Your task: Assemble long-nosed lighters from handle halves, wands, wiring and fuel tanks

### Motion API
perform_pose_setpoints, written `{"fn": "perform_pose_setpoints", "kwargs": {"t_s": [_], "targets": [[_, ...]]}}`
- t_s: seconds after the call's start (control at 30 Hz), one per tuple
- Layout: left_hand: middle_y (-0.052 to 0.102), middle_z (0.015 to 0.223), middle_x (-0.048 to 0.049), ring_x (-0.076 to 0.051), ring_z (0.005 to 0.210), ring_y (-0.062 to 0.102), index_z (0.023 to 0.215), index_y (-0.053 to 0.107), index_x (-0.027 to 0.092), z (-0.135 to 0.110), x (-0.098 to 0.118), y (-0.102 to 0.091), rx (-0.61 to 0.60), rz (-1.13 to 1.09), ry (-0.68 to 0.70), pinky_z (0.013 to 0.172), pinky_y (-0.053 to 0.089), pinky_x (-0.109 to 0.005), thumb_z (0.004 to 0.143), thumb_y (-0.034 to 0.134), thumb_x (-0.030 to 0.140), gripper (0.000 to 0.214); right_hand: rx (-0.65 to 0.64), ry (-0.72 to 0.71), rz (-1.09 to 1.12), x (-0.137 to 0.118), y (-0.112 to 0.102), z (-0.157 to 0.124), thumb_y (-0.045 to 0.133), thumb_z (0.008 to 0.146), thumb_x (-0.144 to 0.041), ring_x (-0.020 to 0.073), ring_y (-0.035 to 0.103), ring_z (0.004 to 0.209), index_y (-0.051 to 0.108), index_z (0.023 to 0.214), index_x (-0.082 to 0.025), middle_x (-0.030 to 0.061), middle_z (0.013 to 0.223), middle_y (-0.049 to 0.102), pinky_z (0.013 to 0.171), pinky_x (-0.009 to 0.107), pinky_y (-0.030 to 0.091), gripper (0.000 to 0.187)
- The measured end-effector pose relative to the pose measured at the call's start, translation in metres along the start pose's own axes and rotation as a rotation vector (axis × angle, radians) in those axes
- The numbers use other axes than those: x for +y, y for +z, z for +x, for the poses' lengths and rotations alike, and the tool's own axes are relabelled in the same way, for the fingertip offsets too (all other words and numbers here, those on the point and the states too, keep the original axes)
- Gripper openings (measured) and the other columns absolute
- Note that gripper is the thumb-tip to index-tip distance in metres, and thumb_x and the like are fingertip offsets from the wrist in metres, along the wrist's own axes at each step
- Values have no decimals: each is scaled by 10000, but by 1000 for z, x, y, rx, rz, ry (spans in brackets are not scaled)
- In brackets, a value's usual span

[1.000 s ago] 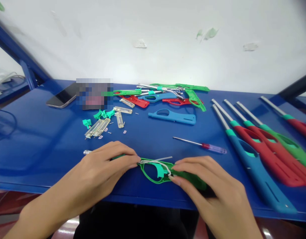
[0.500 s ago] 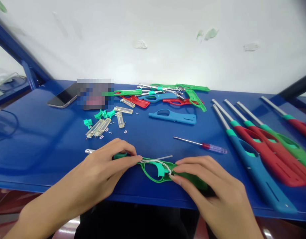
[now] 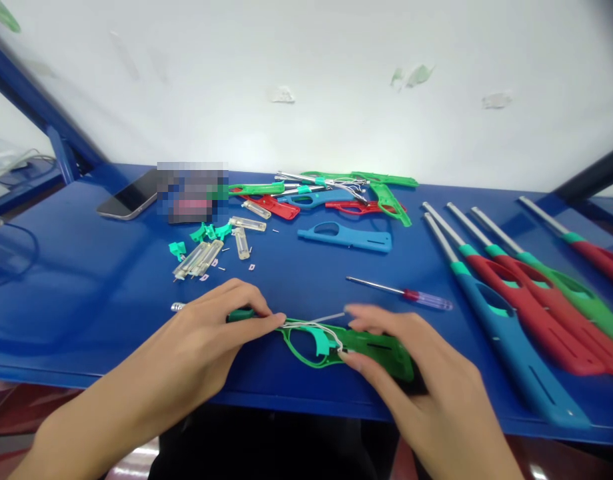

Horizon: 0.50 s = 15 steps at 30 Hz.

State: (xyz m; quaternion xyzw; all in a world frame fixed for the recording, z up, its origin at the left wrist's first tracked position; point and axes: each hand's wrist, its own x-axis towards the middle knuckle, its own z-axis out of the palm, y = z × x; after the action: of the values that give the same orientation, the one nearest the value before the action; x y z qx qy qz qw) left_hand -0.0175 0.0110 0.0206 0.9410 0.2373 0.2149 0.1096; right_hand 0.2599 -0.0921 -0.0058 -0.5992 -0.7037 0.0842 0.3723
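A hollow green plastic lighter casing half (image 3: 381, 352) is held lengthwise at the front of the blue metal table (image 3: 126, 280), between the two hands. Its narrow end is grasped by the left hand (image 3: 206, 330), with thumb and fingers pinched together over thin white wires (image 3: 327, 327); a ribbed silver metal tip (image 3: 177, 307) is seen jutting out beyond that hand. The right hand (image 3: 424, 357) is spread, its thumb laid beside the curved turquoise plastic trigger (image 3: 322, 343) and its forefinger lifted clear of the casing half; whether its other fingers touch anything cannot be told. Behind it, a screwdriver with a clear purple-and-red handle (image 3: 426, 298) is laid down, and farther back a blue plastic casing half (image 3: 346, 237) is placed.
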Motion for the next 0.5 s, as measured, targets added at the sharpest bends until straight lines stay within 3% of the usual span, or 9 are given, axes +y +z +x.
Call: {"fn": "perform_pose_setpoints", "kwargs": {"t_s": [0.07,0.13,0.27,0.5], "targets": [[687,1221,-47,-135,1064,729,1297,715,259,0,2,0,9,17,-10,902,598,-226,1007,384,-89,562,-48,7,-64,1,0,-1,591,1126,-415,192,796,1030,485,1610,-386,-15,1232,817,866,340,667,496],[682,1222,-45,-133,1041,735,1315,704,269,-1,3,1,10,32,-10,883,599,-227,993,379,-94,584,-111,-34,-125,2,-1,-1,511,1153,-401,227,785,1108,371,1696,-385,13,1354,789,909,410,673,561],[670,1252,-42,-137,1081,730,1379,665,294,-4,3,0,-14,49,-14,920,597,-248,965,356,-113,657,-170,-132,-166,1,0,-1,520,1152,-321,266,729,1254,513,1612,-364,0,1516,724,1039,483,634,462],[663,1240,-33,-125,1064,727,1379,659,295,-4,4,-1,-31,48,-27,916,596,-232,961,335,-110,666,-135,-162,-10,2,1,2,644,1098,-190,195,704,1126,683,1386,-298,-23,1311,804,1014,344,601,310]]}}
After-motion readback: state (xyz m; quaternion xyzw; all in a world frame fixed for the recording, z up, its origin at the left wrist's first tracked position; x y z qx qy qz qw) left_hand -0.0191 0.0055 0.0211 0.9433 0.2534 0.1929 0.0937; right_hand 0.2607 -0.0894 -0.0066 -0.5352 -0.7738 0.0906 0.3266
